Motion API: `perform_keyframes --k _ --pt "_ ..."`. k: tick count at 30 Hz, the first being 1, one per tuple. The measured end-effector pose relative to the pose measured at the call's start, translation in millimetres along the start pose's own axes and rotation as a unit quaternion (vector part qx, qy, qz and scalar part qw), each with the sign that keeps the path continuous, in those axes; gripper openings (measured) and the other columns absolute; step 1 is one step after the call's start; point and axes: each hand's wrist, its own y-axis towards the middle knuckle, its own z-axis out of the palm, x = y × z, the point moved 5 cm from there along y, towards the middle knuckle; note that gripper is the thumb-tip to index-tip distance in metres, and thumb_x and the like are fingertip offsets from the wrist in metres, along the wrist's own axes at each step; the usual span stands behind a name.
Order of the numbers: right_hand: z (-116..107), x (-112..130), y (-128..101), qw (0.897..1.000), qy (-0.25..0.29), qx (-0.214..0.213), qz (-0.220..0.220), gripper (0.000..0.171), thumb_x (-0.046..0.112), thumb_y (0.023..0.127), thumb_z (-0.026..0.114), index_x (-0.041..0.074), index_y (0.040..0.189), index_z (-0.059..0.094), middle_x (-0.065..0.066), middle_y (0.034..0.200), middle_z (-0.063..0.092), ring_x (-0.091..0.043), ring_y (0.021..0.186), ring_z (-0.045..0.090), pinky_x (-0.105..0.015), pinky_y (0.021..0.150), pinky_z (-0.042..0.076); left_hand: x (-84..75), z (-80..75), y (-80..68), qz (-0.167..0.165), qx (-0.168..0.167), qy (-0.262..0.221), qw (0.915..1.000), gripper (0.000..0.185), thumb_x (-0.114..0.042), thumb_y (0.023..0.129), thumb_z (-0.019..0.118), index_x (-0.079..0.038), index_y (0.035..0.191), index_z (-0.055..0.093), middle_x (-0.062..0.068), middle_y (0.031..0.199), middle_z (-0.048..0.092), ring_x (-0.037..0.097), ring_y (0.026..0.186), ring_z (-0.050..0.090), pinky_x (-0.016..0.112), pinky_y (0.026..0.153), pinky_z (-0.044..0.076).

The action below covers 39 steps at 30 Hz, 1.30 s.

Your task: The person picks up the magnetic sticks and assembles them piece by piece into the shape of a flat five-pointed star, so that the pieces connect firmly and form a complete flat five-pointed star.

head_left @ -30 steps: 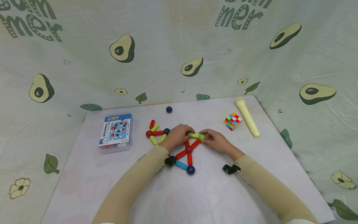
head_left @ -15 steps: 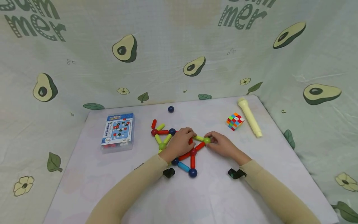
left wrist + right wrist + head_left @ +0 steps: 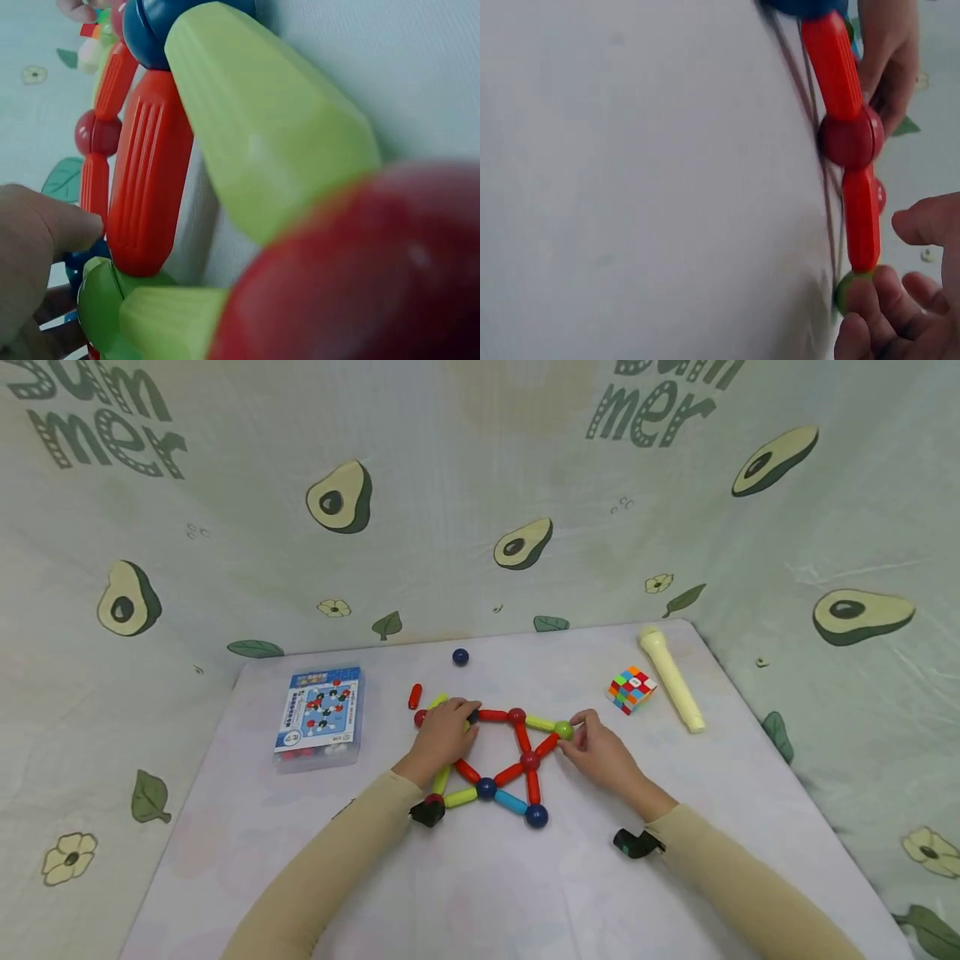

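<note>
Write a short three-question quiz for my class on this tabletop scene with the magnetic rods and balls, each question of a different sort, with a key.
1. True or false: the right hand touches the green ball.
2. Which lies nearest the cream torch? A) the puzzle cube B) the toy box C) the lone blue ball
3. Fill in: the left hand rests on the structure's ____ end, as the head camera sees it.

Key: 1 true; 2 A; 3 left.
</note>
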Motion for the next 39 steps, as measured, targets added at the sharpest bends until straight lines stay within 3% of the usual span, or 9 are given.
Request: perform_keyframes --k 5,9,15,21,26,30,35,39 --pt "23 32 -8 0.997 -0.012 0.062 -0.054 0.037 0.036 0.094 0.073 0.013 0.120 0.059 0.006 0.076 0.056 -0.012 0.064 0.052 -0.027 0.058 0.043 7.1 -1.3 -1.4 0.004 -0.001 0.006 1.0000 0.052 -0.029 0.098 0.068 -0.019 0.148 0.055 0.008 0.141 0.057 0.026 0.128 0.054 0.045 0.110 0.043" --pt "26 38 -3 0.996 -0.057 0.062 -0.040 0.036 0.038 0.092 0.076 0.017 0.119 0.062 0.009 0.074 0.057 -0.010 0.064 0.052 -0.027 0.058 0.043 7.2 -5.1 -4.2 0.008 0.007 -0.001 0.9999 0.049 -0.029 0.100 0.066 -0.018 0.147 0.056 0.009 0.138 0.060 0.027 0.123 0.058 0.046 0.103 0.048" --pt "7 33 12 0.995 -0.095 0.037 -0.017 0.045 0.031 0.094 0.075 0.009 0.129 0.057 -0.001 0.096 0.066 -0.014 0.070 0.056 -0.029 0.061 0.048 13.9 -8.4 -13.4 -0.024 0.032 -0.039 0.9984 0.036 -0.024 0.102 0.064 -0.019 0.137 0.066 0.005 0.118 0.067 0.019 0.093 0.062 0.035 0.083 0.054" --pt "-9 17 7 0.989 -0.112 0.086 0.048 0.058 0.038 0.094 0.071 0.004 0.138 0.053 -0.013 0.115 0.061 -0.023 0.089 0.059 -0.039 0.073 0.054 14.6 -9.0 -23.0 -0.020 0.041 -0.063 0.9970 0.034 -0.028 0.101 0.066 -0.015 0.132 0.068 0.005 0.113 0.067 0.019 0.087 0.057 0.036 0.086 0.054" --pt "-17 3 -2 0.982 -0.116 0.117 0.090 0.043 0.039 0.096 0.067 0.006 0.124 0.062 -0.010 0.094 0.061 -0.023 0.080 0.056 -0.037 0.067 0.048 14.9 -11.9 -30.1 -0.028 0.036 -0.059 0.9972 0.034 -0.028 0.099 0.068 -0.013 0.130 0.068 0.007 0.115 0.068 0.020 0.092 0.060 0.039 0.090 0.055" --pt "-22 -9 6 0.984 -0.091 0.102 0.113 0.042 0.040 0.099 0.064 0.006 0.124 0.060 -0.008 0.083 0.059 -0.022 0.071 0.053 -0.033 0.062 0.042 14.0 -10.8 -35.1 -0.045 0.057 -0.089 0.9934 0.031 -0.028 0.097 0.072 -0.012 0.122 0.069 0.005 0.105 0.067 0.019 0.088 0.060 0.036 0.083 0.055" --pt "-27 -20 25 0.993 -0.058 0.049 0.093 0.048 0.032 0.102 0.062 0.003 0.138 0.050 -0.017 0.109 0.067 -0.030 0.091 0.063 -0.043 0.079 0.053 11.1 -0.8 -41.5 -0.046 0.094 -0.167 0.9804 0.023 -0.032 0.092 0.077 -0.013 0.103 0.068 0.000 0.082 0.062 0.016 0.071 0.055 0.028 0.063 0.048" --pt "-24 -24 35 0.996 -0.008 0.054 0.065 0.056 0.025 0.103 0.062 0.005 0.150 0.040 -0.021 0.137 0.058 -0.034 0.109 0.063 -0.047 0.089 0.055 10.2 8.8 -47.9 -0.030 0.108 -0.218 0.9694 0.024 -0.033 0.090 0.079 -0.014 0.097 0.066 -0.003 0.078 0.063 0.015 0.071 0.056 0.027 0.065 0.048"
